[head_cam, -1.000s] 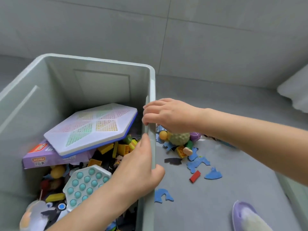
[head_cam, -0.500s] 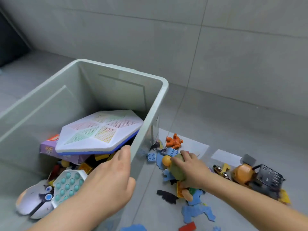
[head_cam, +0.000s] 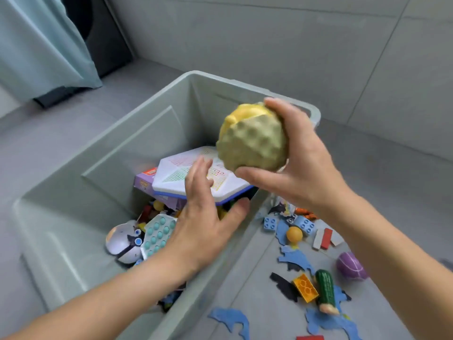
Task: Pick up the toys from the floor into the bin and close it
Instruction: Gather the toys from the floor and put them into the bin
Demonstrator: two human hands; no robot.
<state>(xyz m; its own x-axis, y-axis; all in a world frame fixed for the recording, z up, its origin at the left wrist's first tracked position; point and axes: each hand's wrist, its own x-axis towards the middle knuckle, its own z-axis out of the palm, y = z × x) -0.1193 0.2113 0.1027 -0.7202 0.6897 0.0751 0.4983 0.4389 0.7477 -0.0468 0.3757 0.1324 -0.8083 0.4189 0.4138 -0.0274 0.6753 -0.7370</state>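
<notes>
**Bumpy toy fruit held above the open bin**

The bumpy, olive-green and yellow toy fruit point(head_cam: 252, 141) is in the air over the far right part of the pale grey-green plastic bin point(head_cam: 137, 133). The right hand point(head_cam: 301, 168) grips it, thumb beneath and fingers curled over its far side. The left hand point(head_cam: 206, 222) is spread and holds nothing. It hovers by the bin's right wall, and whether its thumb touches the rim cannot be told.

Inside the bin a white hexagonal peg board point(head_cam: 193, 177) leans on a purple carton point(head_cam: 143, 179). Nearer lie a teal bubble-pop pad point(head_cam: 158, 233) and a white rounded toy point(head_cam: 120, 241).

On the grey floor right of the bin lie blue foam animal shapes point(head_cam: 230, 320), blue studded bricks point(head_cam: 270, 222), an orange ball point(head_cam: 294, 234), a purple ball point(head_cam: 350, 266), a green toy cucumber point(head_cam: 324, 288) and a yellow brick point(head_cam: 305, 287). No lid is in view.

Risk: the fruit hangs close to the right rim. Released here, it would probably strike the rim or glance off the sloping peg board and roll back onto the floor. The open left hand, just below, may also deflect it.
</notes>
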